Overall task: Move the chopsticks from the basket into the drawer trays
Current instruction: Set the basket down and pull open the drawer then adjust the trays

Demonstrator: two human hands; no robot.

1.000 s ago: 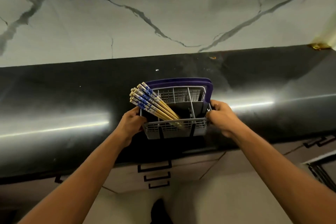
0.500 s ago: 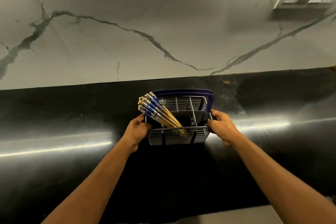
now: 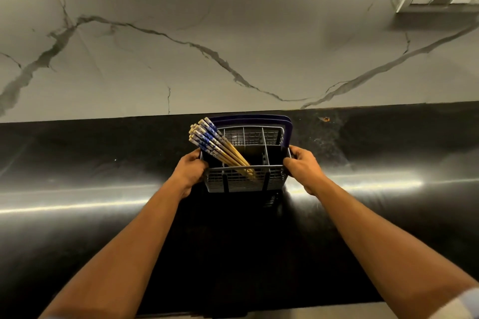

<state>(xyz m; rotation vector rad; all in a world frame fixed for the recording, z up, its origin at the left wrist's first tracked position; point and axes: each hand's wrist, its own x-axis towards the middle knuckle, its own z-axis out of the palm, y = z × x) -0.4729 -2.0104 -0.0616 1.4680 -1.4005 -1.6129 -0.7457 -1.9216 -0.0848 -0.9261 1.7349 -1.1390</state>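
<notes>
Both hands, left hand [image 3: 190,171] and right hand [image 3: 302,169], grasp the basket [image 3: 246,179] of chopsticks [image 3: 213,145] on the counter [image 3: 77,215]; drawer unseen, so unloading likely follows.

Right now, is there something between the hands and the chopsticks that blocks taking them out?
Nothing visible blocks them. The chopsticks lean out over the basket at its left rim, tops free. But the left hand and right hand each grip a basket side. The drawer trays are not in view.
</notes>
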